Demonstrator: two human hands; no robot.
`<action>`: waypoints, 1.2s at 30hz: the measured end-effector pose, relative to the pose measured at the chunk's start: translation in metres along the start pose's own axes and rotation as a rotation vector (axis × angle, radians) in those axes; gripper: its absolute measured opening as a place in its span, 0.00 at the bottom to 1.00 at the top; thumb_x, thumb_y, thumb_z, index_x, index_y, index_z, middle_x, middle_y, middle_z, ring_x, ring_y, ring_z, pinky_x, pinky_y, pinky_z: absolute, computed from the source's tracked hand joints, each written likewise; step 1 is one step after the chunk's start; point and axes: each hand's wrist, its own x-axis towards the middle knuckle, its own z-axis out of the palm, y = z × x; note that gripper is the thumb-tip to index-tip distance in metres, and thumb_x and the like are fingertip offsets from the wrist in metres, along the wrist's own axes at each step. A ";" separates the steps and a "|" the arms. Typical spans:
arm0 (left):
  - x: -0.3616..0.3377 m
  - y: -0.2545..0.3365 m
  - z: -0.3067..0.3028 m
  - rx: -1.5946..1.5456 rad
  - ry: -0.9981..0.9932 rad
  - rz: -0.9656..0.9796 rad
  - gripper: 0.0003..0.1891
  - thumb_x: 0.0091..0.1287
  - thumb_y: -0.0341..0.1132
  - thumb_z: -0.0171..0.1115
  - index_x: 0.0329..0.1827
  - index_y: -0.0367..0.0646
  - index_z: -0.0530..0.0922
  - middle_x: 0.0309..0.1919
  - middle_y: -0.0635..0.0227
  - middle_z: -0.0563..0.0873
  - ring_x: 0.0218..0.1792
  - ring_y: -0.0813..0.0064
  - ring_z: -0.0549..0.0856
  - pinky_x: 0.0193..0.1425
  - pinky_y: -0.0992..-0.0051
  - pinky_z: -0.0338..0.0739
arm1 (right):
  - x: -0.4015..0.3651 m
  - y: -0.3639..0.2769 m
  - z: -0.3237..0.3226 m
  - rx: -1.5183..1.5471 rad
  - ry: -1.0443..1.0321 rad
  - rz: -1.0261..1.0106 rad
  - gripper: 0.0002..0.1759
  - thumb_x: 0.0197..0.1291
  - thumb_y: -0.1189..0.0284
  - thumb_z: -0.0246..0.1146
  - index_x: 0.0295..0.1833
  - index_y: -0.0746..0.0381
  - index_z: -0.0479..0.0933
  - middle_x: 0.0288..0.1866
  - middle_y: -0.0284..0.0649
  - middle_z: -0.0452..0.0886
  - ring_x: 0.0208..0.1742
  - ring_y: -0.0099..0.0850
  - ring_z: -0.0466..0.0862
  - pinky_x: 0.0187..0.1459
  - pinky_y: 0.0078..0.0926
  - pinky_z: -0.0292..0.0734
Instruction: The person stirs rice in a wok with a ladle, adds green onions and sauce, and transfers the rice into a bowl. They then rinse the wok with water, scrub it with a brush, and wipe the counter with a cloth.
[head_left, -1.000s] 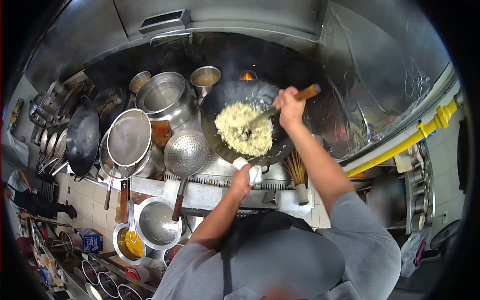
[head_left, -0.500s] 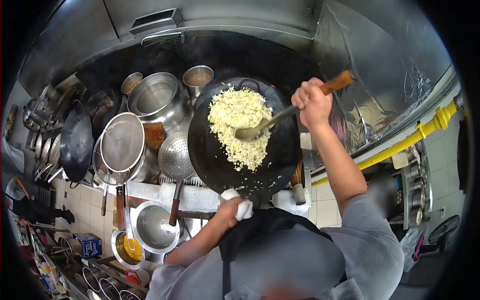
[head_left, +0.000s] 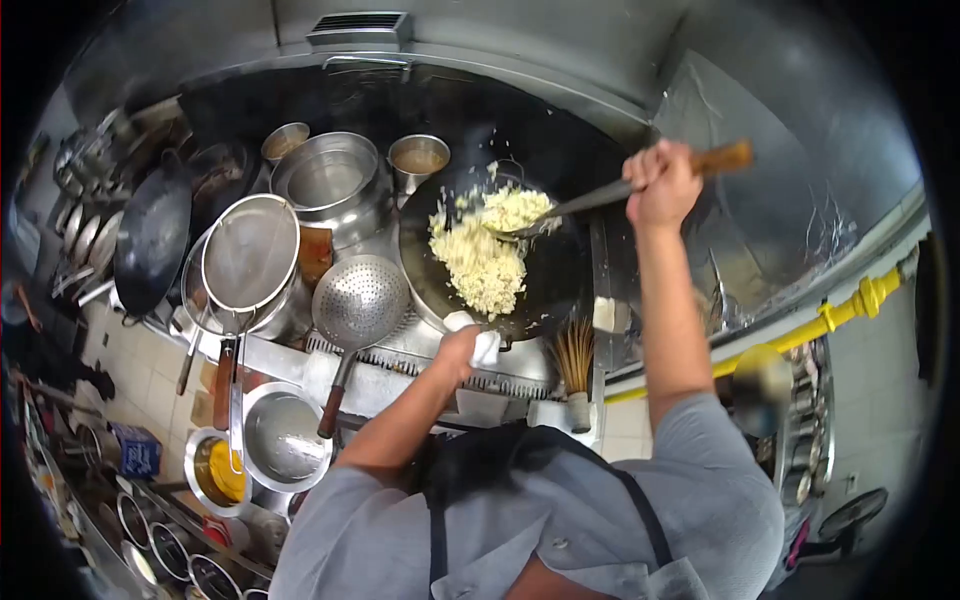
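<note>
My left hand [head_left: 457,355] is closed on a folded white cloth [head_left: 486,347] at the near rim of a large black wok [head_left: 563,265]; the cloth hides what part of the rim lies under it. The wok is tilted, its near side raised off the burner. Inside it, pale yellow fried rice [head_left: 488,272] is tossed up, with loose grains in the air near the far side. My right hand [head_left: 664,185] grips a long-handled wok ladle [head_left: 592,199] by the wooden end of its handle. The ladle's bowl is in the rice, partly covered by it.
Left of the wok stand a perforated skimmer [head_left: 360,302], a mesh strainer [head_left: 250,255], a steel pot [head_left: 330,172] and a small tin of liquid [head_left: 419,158]. A bamboo brush [head_left: 575,365] leans at the right. A yellow gas pipe [head_left: 870,298] runs along the right side.
The wok's near side has risen and the wok has shifted away from me. The rice has gone from lying flat to flying up. My right hand with the ladle has moved right.
</note>
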 end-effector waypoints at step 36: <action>-0.001 0.018 0.004 -0.046 0.005 -0.179 0.12 0.63 0.40 0.56 0.47 0.46 0.75 0.40 0.65 0.84 0.40 0.64 0.84 0.44 0.56 0.83 | 0.005 0.172 -0.007 -0.299 0.057 0.222 0.12 0.54 0.78 0.61 0.22 0.61 0.67 0.13 0.31 0.65 0.09 0.21 0.64 0.12 0.23 0.58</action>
